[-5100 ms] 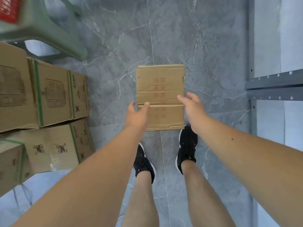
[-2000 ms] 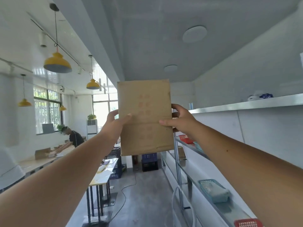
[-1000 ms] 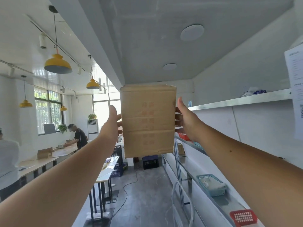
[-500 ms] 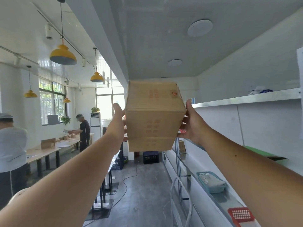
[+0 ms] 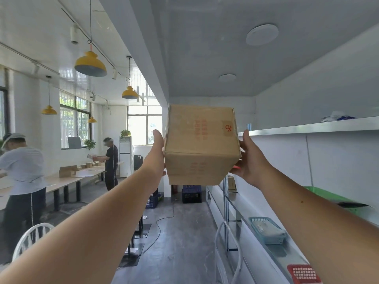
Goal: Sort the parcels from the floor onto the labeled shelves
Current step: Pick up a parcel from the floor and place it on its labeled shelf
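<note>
A brown cardboard parcel (image 5: pixel 202 144) with faded red print and a small taped label with a red mark hangs at arm's length in front of me. My left hand (image 5: pixel 156 152) presses flat on its left side and my right hand (image 5: pixel 249 158) presses on its right side. The parcel is tilted, so that two of its faces show. The metal shelves (image 5: pixel 307 128) run along the wall on my right, with the top shelf at about the parcel's height.
On the lower shelves lie a blue basket (image 5: pixel 266 229), a red basket (image 5: pixel 302 273) and a green tray (image 5: pixel 328 196). Dark crates (image 5: pixel 191 193) stand on the floor at the aisle's end. Two people work at long tables (image 5: pixel 67 179) on the left. A white chair (image 5: pixel 30 236) is near left.
The parcel went from the floor up to head height. Over the last second it has tipped, so that a second face with the red-marked label now shows, and it has shifted slightly right.
</note>
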